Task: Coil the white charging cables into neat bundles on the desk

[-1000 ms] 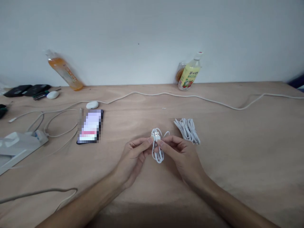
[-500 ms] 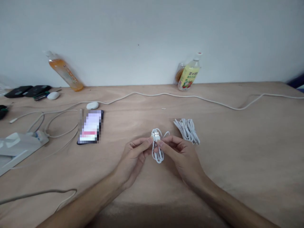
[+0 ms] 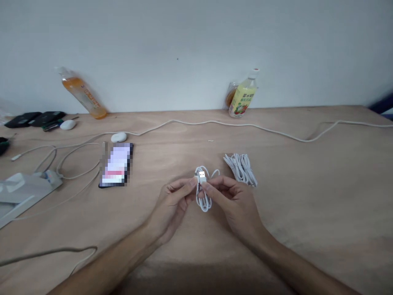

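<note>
A coiled white USB cable [image 3: 204, 204] is held up between my two hands, with its metal plug standing out at the top. My left hand [image 3: 176, 198] pinches the left side of the coil between thumb and fingers. On the other side, my right hand [image 3: 235, 198] closes thumb and fingers on the cable just below the plug. A small loop of the cable sticks out above my right fingers. Behind my right hand, a bundle of white cables [image 3: 241, 169] lies on the table, folded and tied.
A phone [image 3: 116, 166] and a white earbud case [image 3: 118, 137] lie left of centre. A white power strip [image 3: 27, 192] with cords occupies the left edge. An orange drink bottle [image 3: 82, 96] and a yellow-labelled bottle [image 3: 244, 96] lean against the wall. A long white cord [image 3: 211, 121] crosses the table.
Both hands keep their grip on the coiled cable, nearly still. The whole view has shifted very slightly.
</note>
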Demonstrator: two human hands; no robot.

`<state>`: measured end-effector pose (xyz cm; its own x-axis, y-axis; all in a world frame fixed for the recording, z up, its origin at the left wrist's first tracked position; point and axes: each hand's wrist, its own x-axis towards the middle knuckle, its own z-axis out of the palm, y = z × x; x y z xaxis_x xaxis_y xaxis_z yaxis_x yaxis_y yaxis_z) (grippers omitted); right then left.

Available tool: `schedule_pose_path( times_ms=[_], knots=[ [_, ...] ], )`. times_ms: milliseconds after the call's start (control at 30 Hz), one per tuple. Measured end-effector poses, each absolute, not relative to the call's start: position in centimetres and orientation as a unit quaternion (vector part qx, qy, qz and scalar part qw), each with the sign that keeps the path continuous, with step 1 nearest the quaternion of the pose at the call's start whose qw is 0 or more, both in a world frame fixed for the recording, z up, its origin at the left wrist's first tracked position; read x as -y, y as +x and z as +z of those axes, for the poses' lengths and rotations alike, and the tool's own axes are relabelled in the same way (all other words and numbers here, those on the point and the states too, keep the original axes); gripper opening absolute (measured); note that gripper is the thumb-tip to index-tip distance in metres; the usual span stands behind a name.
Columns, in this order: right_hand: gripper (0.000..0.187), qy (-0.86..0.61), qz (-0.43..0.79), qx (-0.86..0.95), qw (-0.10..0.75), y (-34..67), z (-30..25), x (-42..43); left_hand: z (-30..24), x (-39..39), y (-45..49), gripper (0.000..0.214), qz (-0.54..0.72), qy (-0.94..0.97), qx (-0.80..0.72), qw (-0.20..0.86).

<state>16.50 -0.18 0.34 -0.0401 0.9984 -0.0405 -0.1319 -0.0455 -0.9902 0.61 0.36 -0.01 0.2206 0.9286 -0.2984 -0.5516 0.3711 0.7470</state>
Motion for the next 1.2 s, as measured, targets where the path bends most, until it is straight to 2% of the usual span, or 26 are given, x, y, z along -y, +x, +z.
schedule_pose_path(
  times_ms=[1200],
  knots=[
    [0.019, -0.475, 0.509, 0.497, 0.518, 16.48, 0.37, 0.28, 0.24, -0.35, 0.71, 0.027, 0.5, 0.259, -0.385, 0.731]
  ],
)
